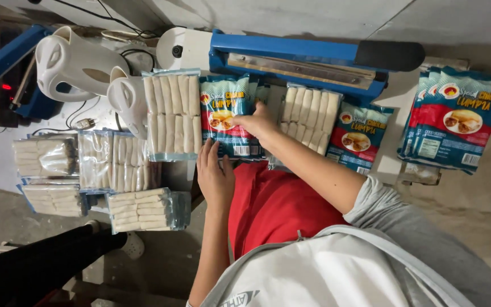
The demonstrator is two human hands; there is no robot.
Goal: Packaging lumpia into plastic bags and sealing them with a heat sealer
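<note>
**Both hands on the printed pouch in front of the sealer**

Head view, the only one I have:

- Right hand (258, 122) lies on top of a teal-and-red printed food pouch (225, 111), fingers curled onto its face. Grip closed on the pouch.
- Left hand (214, 173) is at the pouch's lower edge, fingers straight and spread, touching it. Grip open, nothing clamped.
- The pouch lies flat on the tabletop (387, 165), top of a small stack, just below the blue impulse sealer (296, 59).
- Just left of it: a clear pack of pale spring rolls (173, 113), two rows, face up.
- Right of the right hand: another clear roll pack (309, 116), partly overlapping a second printed pouch (362, 136).
- Far right: a fanned pile of the same printed pouches (456, 119), well apart from the hands.
- Far left: several more clear roll packs (95, 170), lying in a loose cluster.
- White plastic jugs (80, 62) sit upper left, beside the sealer.
- Red cloth (274, 207) covers my lap under the right forearm.
</note>
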